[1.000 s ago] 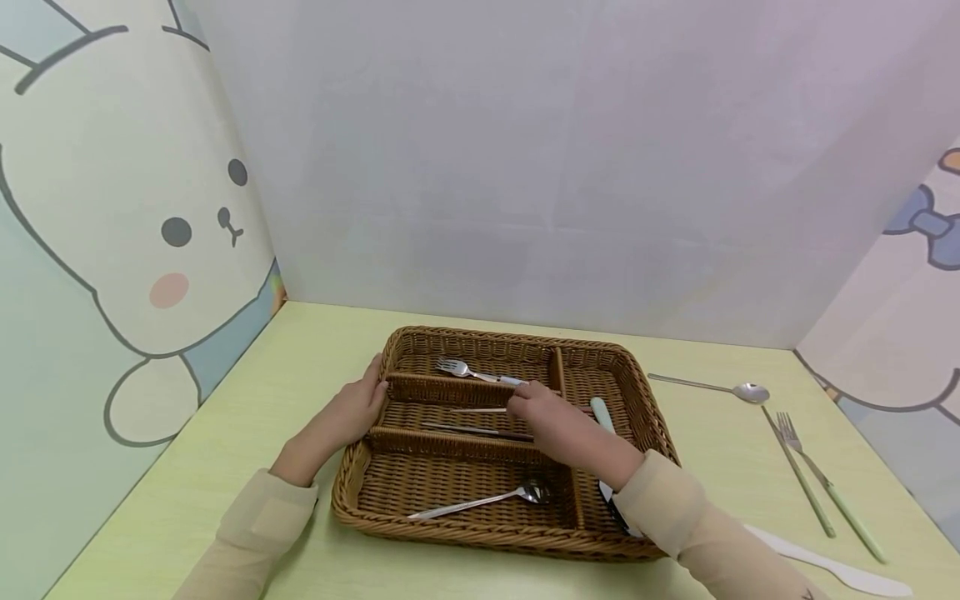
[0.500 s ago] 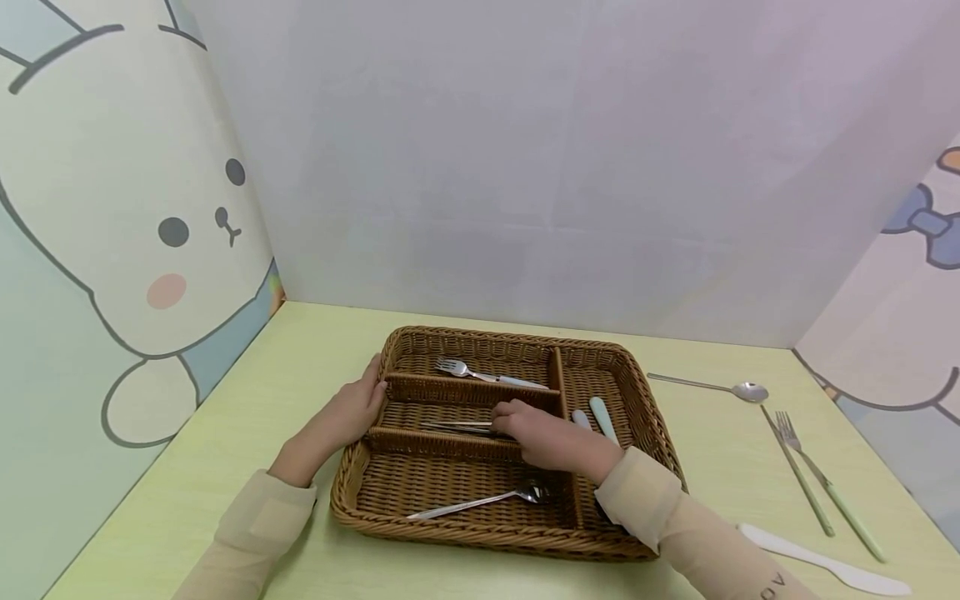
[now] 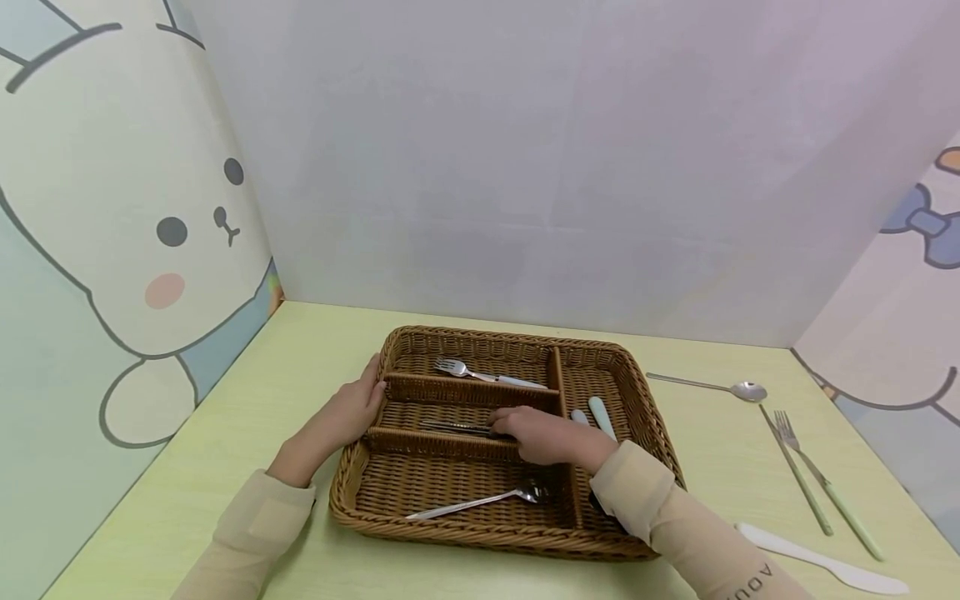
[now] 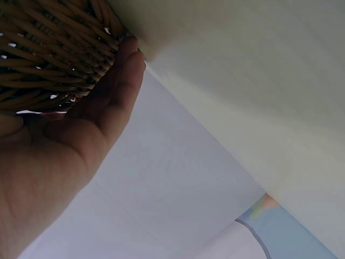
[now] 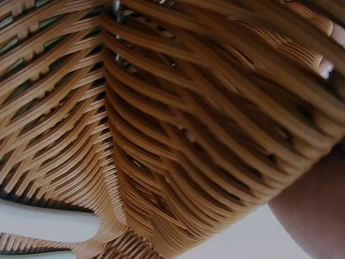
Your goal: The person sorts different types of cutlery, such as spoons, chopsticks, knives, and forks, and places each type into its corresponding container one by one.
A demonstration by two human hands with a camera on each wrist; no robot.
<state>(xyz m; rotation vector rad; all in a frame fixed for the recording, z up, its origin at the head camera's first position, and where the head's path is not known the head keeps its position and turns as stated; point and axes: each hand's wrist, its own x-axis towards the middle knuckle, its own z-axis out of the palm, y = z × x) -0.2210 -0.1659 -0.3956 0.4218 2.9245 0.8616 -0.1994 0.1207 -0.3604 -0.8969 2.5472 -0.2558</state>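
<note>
A brown wicker cutlery tray (image 3: 450, 533) with several compartments sits on the table. My left hand (image 3: 351, 411) grips its left side, thumb at the rim and fingers along the outer wall; in the left wrist view those fingers lie against the wicker (image 4: 59, 59). In the middle compartment are thin metal chopsticks (image 3: 453, 427). My right hand (image 3: 536, 433) reaches in there and pinches their right ends, which its fingers hide. The right wrist view shows mainly woven walls, with a pale handle (image 5: 48, 220) at lower left.
A fork (image 3: 453, 367) lies in the back compartment, a long spoon (image 3: 472, 503) in the front one. Pale handles (image 3: 602, 417) show in the right section. On the table to the right are a spoon (image 3: 747, 391), green-handled fork (image 3: 832, 492), thin green-handled utensil (image 3: 798, 475) and white knife (image 3: 825, 562).
My right hand has moved left and toward me within the middle compartment, bringing the separated chopsticks together near the front divider. The left hand has stayed on the tray.
</note>
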